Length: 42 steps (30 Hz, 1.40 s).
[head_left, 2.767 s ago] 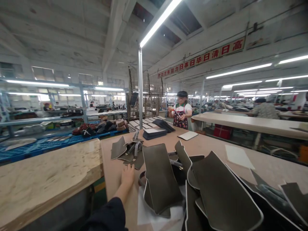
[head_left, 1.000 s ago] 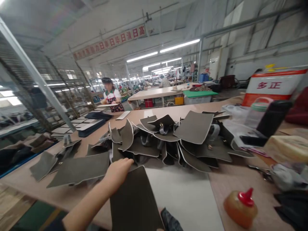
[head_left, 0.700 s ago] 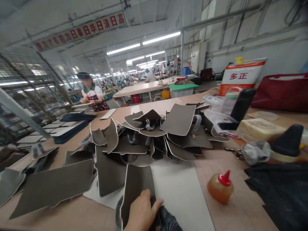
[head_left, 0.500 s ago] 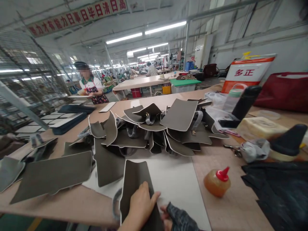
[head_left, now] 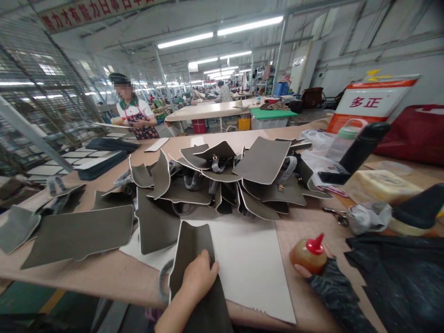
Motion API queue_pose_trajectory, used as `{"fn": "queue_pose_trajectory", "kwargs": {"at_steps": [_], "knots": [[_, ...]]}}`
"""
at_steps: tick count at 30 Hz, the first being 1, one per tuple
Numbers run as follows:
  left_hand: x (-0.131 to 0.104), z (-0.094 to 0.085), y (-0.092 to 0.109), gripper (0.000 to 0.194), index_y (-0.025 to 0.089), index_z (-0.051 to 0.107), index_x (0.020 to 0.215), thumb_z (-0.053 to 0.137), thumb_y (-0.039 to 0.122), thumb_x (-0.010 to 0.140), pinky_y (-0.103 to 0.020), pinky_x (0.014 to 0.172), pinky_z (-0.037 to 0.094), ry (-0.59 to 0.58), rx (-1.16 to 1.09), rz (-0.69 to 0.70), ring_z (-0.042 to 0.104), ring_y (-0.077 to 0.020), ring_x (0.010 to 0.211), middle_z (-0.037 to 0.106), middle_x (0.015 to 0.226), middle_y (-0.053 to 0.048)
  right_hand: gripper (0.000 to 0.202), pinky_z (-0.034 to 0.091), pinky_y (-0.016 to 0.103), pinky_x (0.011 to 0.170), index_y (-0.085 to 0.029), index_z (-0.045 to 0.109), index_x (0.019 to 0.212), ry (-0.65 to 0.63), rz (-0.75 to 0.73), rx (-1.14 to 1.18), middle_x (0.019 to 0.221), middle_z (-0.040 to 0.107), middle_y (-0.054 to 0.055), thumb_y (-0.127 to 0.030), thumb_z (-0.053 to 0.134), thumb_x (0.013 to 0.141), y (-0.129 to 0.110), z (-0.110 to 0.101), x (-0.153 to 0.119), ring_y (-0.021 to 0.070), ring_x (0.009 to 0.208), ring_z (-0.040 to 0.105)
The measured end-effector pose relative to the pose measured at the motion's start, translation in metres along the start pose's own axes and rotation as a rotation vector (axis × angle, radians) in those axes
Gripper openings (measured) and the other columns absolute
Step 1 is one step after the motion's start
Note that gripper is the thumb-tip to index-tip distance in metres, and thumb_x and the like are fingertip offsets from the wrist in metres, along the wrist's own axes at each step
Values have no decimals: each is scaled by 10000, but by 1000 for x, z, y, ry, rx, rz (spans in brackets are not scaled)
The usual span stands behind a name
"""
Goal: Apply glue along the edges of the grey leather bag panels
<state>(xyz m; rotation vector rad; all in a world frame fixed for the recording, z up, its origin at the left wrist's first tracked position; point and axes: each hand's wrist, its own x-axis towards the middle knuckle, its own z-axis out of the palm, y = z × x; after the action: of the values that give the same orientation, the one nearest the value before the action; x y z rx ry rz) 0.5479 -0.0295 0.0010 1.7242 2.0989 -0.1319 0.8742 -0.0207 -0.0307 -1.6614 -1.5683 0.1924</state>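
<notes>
Tan table [head_left: 301, 219]: your half-curled left hand [head_left: 198, 278] grips flat taupe panel [head_left: 192, 235], left of squat red-tipped amber bottle [head_left: 305, 255] your right hand [head_left: 304, 271] cups; oversqueezing risks leaks.

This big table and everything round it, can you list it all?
Table: one, pinkish-brown, in front
Bag pieces: many overlapping, grey-brown, middle and left
Squeeze bottle: one, amber, red top, front right
Big sheet: one, white, front middle
Soft sheets: some, black, front right
Block: one, pale yellow, right
Packet: one, white and orange, back right
Carry bag: one, red, far right
Stack: one, dark blue, back left
Bin: one, green-lidded, behind table
Lights: several, white, overhead
Other person: one, floral apron, back left
Left hand: one, on a bag piece
Right hand: one, dark sleeve, round the bottle
</notes>
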Motion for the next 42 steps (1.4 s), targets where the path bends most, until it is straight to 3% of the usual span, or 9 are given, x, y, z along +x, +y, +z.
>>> {"fn": "queue_pose_trajectory", "kwargs": {"at_steps": [6,11,15,19,22,25,31,34,42], "knots": [[-4,-2,-6,197,180,529,879,427,333,807,-321,684,430,20,-38,-1,650,-249,816,685,887,-99,532,440,478,950,-191,567,1152,-320,37,164,1059,652,123,-448,584,687,-24,-17,4,376,1069,558],[0,1,1,201,114,526,930,426,200,780,-396,662,419,16,-40,-68,641,-318,794,662,871,-189,730,357,437,1024,-227,287,1380,-873,63,630,1379,431,106,-426,594,748,-44,-15,-10,314,1239,423],[4,0,-11,84,139,553,805,479,108,777,-319,664,431,-7,-148,-42,607,-182,719,634,759,-46,686,430,429,930,-263,350,1322,-1152,180,948,1306,504,102,-412,644,721,-72,-10,2,300,1144,518],[2,5,-22,148,139,576,763,455,54,771,-264,641,410,44,-290,-30,567,-140,667,587,686,-7,513,401,443,957,-286,498,1196,-1088,472,1185,1242,563,63,-432,633,723,-78,-1,3,305,1146,516],[0,10,-22,322,75,574,1031,431,46,744,-267,670,402,89,-388,-33,573,-172,726,616,784,-71,395,422,466,929,-272,545,1127,-1055,574,1138,1156,613,64,-398,603,758,-76,11,-4,305,1077,560],[2,9,-21,567,64,425,1284,435,50,718,-275,747,405,84,-483,7,569,-189,813,626,924,-102,484,386,462,979,-254,499,1183,-1054,408,1020,1234,559,74,-363,641,732,-75,23,0,300,1146,506],[13,2,-34,602,94,541,1225,417,7,642,-240,629,419,-19,-644,50,505,-139,611,535,636,20,486,449,442,919,-212,485,1111,-835,134,734,1128,585,106,-425,649,706,-70,50,24,284,1039,569],[16,4,-40,653,44,474,1283,401,0,636,-222,525,404,-61,-714,13,436,-111,507,415,561,60,427,450,410,929,-207,507,1116,-847,25,584,1113,602,95,-424,597,760,-73,57,28,257,1029,580],[15,2,-37,667,47,425,1318,381,24,653,-215,435,423,-148,-867,-66,421,-101,485,387,607,55,408,468,431,896,-212,553,1132,-814,-172,335,1095,627,92,-437,546,791,-87,68,39,260,983,599]]}}
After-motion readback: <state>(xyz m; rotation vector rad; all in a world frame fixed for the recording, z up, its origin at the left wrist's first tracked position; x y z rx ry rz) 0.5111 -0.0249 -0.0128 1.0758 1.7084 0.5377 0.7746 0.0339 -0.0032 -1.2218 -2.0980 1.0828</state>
